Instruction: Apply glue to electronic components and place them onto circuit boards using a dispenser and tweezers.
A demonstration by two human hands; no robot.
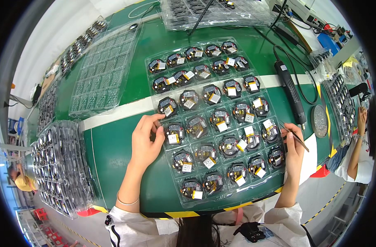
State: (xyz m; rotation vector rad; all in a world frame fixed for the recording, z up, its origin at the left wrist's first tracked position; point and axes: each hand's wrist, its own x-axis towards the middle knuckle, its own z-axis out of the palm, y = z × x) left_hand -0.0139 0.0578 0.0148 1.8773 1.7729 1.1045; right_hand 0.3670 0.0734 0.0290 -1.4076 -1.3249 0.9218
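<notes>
Altogether, two hands (pixel 146 142) flank one tray (pixel 274 187) and tweezers (pixel 294 136).

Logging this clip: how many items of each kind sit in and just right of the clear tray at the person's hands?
Round black modules with yellow and white tags, in the clear plastic tray: 30
Thin metal tweezers, held in the right hand: 1
Black electric screwdriver: 1
Round grey mesh disc: 1
Total: 33
</notes>
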